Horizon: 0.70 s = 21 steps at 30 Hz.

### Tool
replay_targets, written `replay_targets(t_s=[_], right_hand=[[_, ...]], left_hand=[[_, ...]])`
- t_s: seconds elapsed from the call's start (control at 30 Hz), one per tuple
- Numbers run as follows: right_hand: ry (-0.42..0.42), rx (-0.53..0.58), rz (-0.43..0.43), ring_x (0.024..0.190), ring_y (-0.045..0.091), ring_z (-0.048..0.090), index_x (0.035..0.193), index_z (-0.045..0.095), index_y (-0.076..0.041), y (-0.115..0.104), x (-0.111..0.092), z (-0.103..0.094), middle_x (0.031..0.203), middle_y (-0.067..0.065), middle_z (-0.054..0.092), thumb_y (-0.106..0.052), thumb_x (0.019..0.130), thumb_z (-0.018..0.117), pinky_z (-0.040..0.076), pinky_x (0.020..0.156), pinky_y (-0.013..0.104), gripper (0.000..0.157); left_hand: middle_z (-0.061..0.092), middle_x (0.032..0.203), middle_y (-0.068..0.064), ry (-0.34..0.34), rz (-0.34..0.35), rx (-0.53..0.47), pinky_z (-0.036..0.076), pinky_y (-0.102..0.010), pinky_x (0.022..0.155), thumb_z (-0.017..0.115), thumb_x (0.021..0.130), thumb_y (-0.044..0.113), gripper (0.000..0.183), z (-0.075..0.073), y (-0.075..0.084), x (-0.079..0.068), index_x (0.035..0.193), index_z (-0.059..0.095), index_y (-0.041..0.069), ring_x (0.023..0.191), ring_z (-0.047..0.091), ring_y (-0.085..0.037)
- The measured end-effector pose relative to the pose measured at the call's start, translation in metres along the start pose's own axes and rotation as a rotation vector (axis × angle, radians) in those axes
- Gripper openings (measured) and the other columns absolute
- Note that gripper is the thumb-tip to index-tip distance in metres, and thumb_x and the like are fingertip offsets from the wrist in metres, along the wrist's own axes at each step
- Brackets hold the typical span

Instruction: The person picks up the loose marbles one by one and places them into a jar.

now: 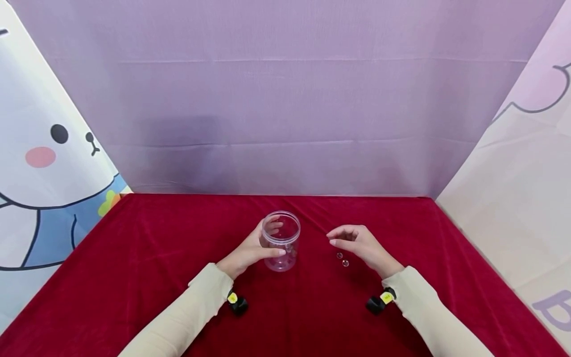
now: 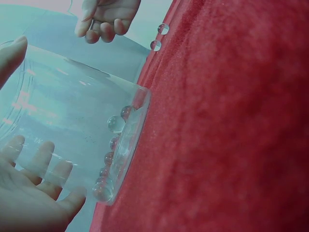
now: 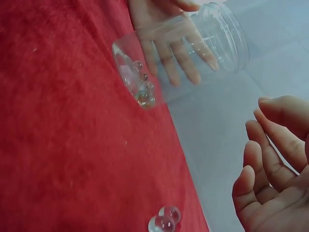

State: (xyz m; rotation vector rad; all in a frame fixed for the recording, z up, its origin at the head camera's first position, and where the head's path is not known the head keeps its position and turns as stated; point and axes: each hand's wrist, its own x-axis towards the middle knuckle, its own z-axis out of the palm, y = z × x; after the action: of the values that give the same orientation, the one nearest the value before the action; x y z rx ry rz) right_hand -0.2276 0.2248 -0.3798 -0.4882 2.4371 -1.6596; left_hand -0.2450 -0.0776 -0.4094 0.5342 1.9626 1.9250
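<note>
A clear plastic jar (image 1: 282,237) stands upright on the red cloth, without a lid. My left hand (image 1: 248,252) grips it from the left side, thumb in front and fingers round the back. Several clear glass marbles (image 2: 116,124) lie at the bottom of the jar, plainest in the left wrist view. To the right of the jar, my right hand (image 1: 362,247) hovers above the cloth, fingers loosely bent and thumb a little apart from them. Nothing shows between its fingertips (image 3: 266,102). Two loose clear marbles (image 1: 345,263) rest on the cloth just below that hand.
Red cloth (image 1: 178,277) covers the whole table. A lilac curtain (image 1: 285,109) rises behind its back edge. Printed cartoon sheets hang at the left (image 1: 67,173) and right (image 1: 513,208) sides. Each wrist carries a small black camera (image 1: 239,306).
</note>
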Motion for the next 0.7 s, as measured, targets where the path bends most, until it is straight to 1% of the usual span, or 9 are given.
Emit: replay_targets(t_s=[0.07, 0.17, 0.27, 0.33, 0.5, 0.57, 0.7], right_hand=[[0.000, -0.003, 0.004, 0.083, 0.036, 0.058, 0.112, 0.064, 0.003, 0.002, -0.003, -0.002, 0.110, 0.028, 0.061, -0.017, 0.086, 0.068, 0.052, 0.071, 0.034, 0.033], [0.005, -0.010, 0.010, 0.082, 0.032, 0.059, 0.112, 0.064, 0.003, 0.004, -0.006, -0.005, 0.110, 0.028, 0.061, -0.017, 0.086, 0.069, 0.052, 0.072, 0.033, 0.033], [0.007, -0.013, 0.016, 0.081, 0.027, 0.059, 0.112, 0.064, 0.005, 0.007, -0.008, -0.008, 0.108, 0.026, 0.063, -0.016, 0.086, 0.069, 0.052, 0.071, 0.030, 0.034], [0.011, -0.012, 0.023, 0.079, 0.026, 0.060, 0.111, 0.064, 0.006, 0.009, -0.010, -0.009, 0.104, 0.023, 0.065, -0.015, 0.085, 0.069, 0.051, 0.070, 0.029, 0.033], [0.012, -0.012, 0.031, 0.077, 0.027, 0.060, 0.109, 0.064, 0.007, 0.013, -0.015, -0.011, 0.098, 0.017, 0.067, -0.013, 0.085, 0.070, 0.051, 0.069, 0.028, 0.033], [0.005, -0.015, 0.032, 0.079, 0.026, 0.060, 0.109, 0.064, 0.007, 0.014, -0.017, -0.012, 0.101, 0.020, 0.066, -0.014, 0.085, 0.069, 0.051, 0.070, 0.027, 0.032], [-0.006, -0.017, 0.041, 0.080, 0.019, 0.061, 0.110, 0.064, 0.006, 0.018, -0.020, -0.013, 0.104, 0.025, 0.064, -0.014, 0.086, 0.069, 0.050, 0.072, 0.024, 0.032]], left_hand=[[0.034, 0.146, -0.006, 0.004, -0.005, 0.003, 0.035, -0.048, 0.106, 0.072, 0.079, 0.007, 0.082, 0.000, 0.000, 0.000, 0.143, 0.025, 0.027, 0.136, 0.028, -0.028], [0.034, 0.147, -0.006, 0.007, -0.012, 0.007, 0.036, -0.048, 0.105, 0.072, 0.079, 0.007, 0.083, 0.000, 0.000, -0.001, 0.143, 0.024, 0.028, 0.136, 0.029, -0.028], [0.034, 0.147, -0.005, 0.011, -0.018, 0.006, 0.036, -0.048, 0.105, 0.073, 0.079, 0.007, 0.084, 0.000, 0.001, -0.001, 0.143, 0.024, 0.028, 0.136, 0.029, -0.028], [0.034, 0.147, -0.005, 0.009, -0.020, 0.008, 0.036, -0.048, 0.105, 0.073, 0.079, 0.007, 0.083, 0.000, 0.001, -0.002, 0.143, 0.024, 0.028, 0.136, 0.029, -0.028], [0.034, 0.146, -0.004, 0.005, -0.014, 0.005, 0.036, -0.048, 0.105, 0.074, 0.078, 0.009, 0.083, 0.000, 0.001, -0.001, 0.143, 0.025, 0.028, 0.136, 0.029, -0.027], [0.034, 0.146, -0.005, 0.003, -0.010, 0.002, 0.036, -0.048, 0.105, 0.075, 0.078, 0.010, 0.084, -0.001, 0.000, -0.001, 0.143, 0.025, 0.029, 0.135, 0.029, -0.026], [0.033, 0.147, -0.007, -0.002, -0.002, 0.003, 0.036, -0.048, 0.105, 0.076, 0.077, 0.013, 0.084, -0.002, -0.001, 0.001, 0.143, 0.025, 0.027, 0.135, 0.029, -0.026]])
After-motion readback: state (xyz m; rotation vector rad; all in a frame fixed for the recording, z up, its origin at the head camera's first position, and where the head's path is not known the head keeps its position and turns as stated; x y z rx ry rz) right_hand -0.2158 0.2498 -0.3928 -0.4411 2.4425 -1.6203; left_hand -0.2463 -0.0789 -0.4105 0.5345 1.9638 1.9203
